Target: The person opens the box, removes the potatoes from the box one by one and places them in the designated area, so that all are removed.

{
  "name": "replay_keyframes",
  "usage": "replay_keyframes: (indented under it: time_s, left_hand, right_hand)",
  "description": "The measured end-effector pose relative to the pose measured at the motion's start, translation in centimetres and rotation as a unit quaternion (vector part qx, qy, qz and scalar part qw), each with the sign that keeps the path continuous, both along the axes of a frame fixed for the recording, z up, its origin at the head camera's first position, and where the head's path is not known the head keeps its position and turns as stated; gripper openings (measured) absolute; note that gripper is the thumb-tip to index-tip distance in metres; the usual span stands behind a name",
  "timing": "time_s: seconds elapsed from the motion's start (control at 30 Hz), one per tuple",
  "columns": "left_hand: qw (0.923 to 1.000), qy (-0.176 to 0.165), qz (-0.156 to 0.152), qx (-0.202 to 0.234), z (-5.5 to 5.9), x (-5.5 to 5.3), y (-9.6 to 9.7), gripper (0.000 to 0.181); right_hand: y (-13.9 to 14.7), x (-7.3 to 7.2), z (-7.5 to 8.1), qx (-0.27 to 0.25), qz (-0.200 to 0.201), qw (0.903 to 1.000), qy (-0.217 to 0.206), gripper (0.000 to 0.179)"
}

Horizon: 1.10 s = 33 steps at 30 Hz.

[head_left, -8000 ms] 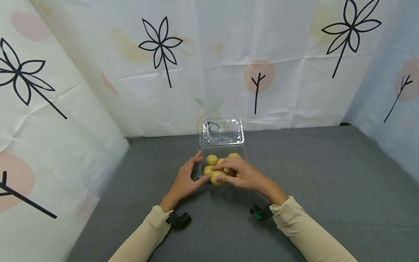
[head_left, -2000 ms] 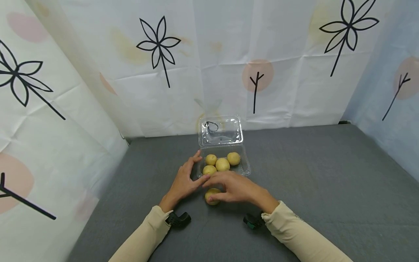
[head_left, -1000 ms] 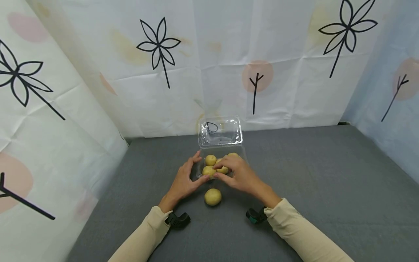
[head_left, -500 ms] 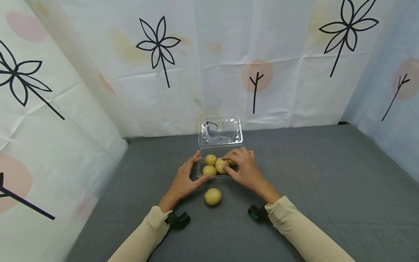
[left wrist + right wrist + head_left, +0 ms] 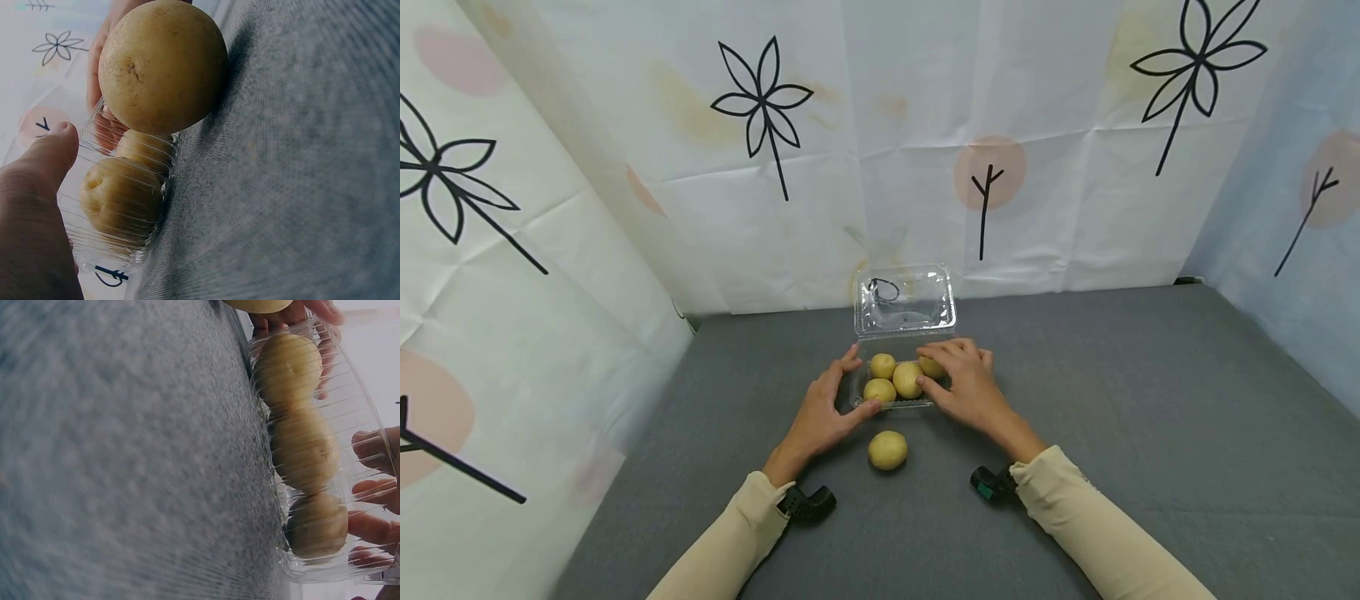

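A clear plastic clamshell container (image 5: 859, 398) stands with its lid (image 5: 906, 304) raised at the back, and several yellow potatoes (image 5: 908, 380) lie in its base. My left hand (image 5: 822, 417) rests spread against the left front corner, thumb along the front wall. Over the right end is my right hand (image 5: 966, 385), its fingers bent loosely above the right-hand potato (image 5: 317, 526). In the right wrist view one fingertip meets that potato's top while the thumb stays apart from it. One loose potato (image 5: 887, 451) sits on the cloth between the wrists, large in the left wrist view.
A grey cloth covers the table (image 5: 1112, 433). White printed curtains (image 5: 910, 125) close off the back and both sides, right behind the raised lid. Each wrist carries a black camera mount (image 5: 808, 504) low over the cloth.
Over the past seconds my right hand set a potato from the container onto the cloth and let go. It has since returned over the container and shifted right. My left hand stays put.
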<state>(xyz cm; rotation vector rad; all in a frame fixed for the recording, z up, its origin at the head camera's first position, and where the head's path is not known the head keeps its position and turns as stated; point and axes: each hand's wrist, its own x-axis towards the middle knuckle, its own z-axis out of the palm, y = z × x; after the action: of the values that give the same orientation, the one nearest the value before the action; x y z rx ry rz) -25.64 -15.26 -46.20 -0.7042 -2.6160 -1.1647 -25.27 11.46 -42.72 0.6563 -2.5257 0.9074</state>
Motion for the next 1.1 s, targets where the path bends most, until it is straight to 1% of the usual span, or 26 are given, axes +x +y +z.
replay_keyframes:
  time_s: [0.1, 0.2, 0.37, 0.57, 0.67, 0.8, 0.97, 1.1]
  left_hand:
    - [1.0, -0.002, -0.001, 0.0, -0.03, 0.02, -0.04, 0.068]
    - [1.0, -0.004, 0.0, 0.0, -0.01, 0.08, -0.04, 0.068]
    - [1.0, -0.005, 0.001, 0.001, 0.05, 0.14, -0.03, 0.069]
    - [1.0, -0.003, -0.001, 0.003, 0.08, 0.13, -0.01, 0.069]
    - [1.0, -0.002, -0.003, 0.003, 0.1, 0.13, -0.01, 0.069]
    - [1.0, -0.004, -0.004, 0.003, 0.13, 0.13, 0.01, 0.069]
    - [1.0, 0.001, -0.008, 0.002, 0.15, 0.12, 0.0, 0.07]
    - [1.0, 0.002, -0.009, 0.001, 0.11, 0.08, -0.04, 0.07]
  right_hand:
    - [0.07, 0.06, 0.11, 0.009, 0.0, 0.9998, -0.016, 0.042]
    - [0.09, 0.11, 0.17, 0.015, 0.002, 0.9997, -0.022, 0.043]
    - [0.12, 0.01, 0.04, 0.021, -0.004, 0.9997, -0.013, 0.044]
    - [0.41, -0.2, 0.05, 0.045, -0.032, 0.9985, 0.002, 0.046]
    - [0.64, -0.21, 0.28, 0.052, -0.043, 0.9977, 0.001, 0.045]
    - [0.82, -0.21, 0.42, 0.053, -0.048, 0.9973, -0.016, 0.045]
    - [0.86, -0.19, 0.49, 0.051, -0.048, 0.9968, -0.039, 0.046]
    - [0.91, -0.22, 0.49, 0.052, -0.051, 0.9963, -0.045, 0.046]
